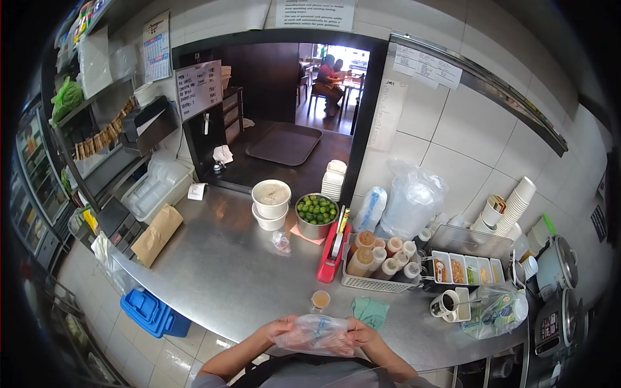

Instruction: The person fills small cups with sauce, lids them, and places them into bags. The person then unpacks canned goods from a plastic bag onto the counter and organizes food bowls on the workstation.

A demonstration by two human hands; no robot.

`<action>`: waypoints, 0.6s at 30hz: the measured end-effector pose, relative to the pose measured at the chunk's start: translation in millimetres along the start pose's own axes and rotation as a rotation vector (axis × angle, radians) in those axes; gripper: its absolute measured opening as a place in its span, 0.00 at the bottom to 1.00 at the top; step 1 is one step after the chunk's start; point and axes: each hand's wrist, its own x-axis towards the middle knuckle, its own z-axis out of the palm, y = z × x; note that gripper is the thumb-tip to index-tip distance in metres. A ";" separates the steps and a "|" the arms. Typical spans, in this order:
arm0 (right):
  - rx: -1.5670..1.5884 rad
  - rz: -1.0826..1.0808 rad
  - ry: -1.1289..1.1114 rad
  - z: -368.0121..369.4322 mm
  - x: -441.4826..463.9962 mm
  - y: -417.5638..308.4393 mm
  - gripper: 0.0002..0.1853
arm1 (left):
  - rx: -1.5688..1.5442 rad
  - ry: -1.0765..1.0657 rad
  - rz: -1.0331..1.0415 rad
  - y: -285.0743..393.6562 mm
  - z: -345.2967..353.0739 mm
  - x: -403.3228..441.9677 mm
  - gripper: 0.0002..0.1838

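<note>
Along the near edge of the steel table [213,252], a clear plastic bag [318,336] with blue print hangs stretched between two bare hands, just in front of the person's body. The left hand [282,328] pinches one end of the bag, and the right hand [361,333] grips the other, fingers curled in on the plastic; what the bag contains is hard to make out. Just beyond it stands a small cup [320,299] of light brown liquid, with a crumpled green cloth [370,313] to its right. Farther back, a red tape dispenser [328,264] stands beside a white basket [375,282] packed with sauce bottles [361,261]. Left of the dispenser, a metal pot [317,229] holds green limes [315,208], next to two stacked white tubs [269,211]. Near the table's left end leans a brown paper bag [157,236].
</note>
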 end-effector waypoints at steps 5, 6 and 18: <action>-0.376 0.265 0.102 0.0 -3.5 -37.7 0.15 | 0.690 -0.256 -0.167 13.3 3.4 4.7 0.22; -0.502 0.319 0.121 -0.4 -3.4 -42.7 0.15 | 0.834 -0.204 0.016 11.3 9.3 0.8 0.22; -1.802 -0.109 0.617 -60.2 48.2 25.4 0.34 | 1.695 1.037 -0.156 18.5 -60.8 -30.0 0.07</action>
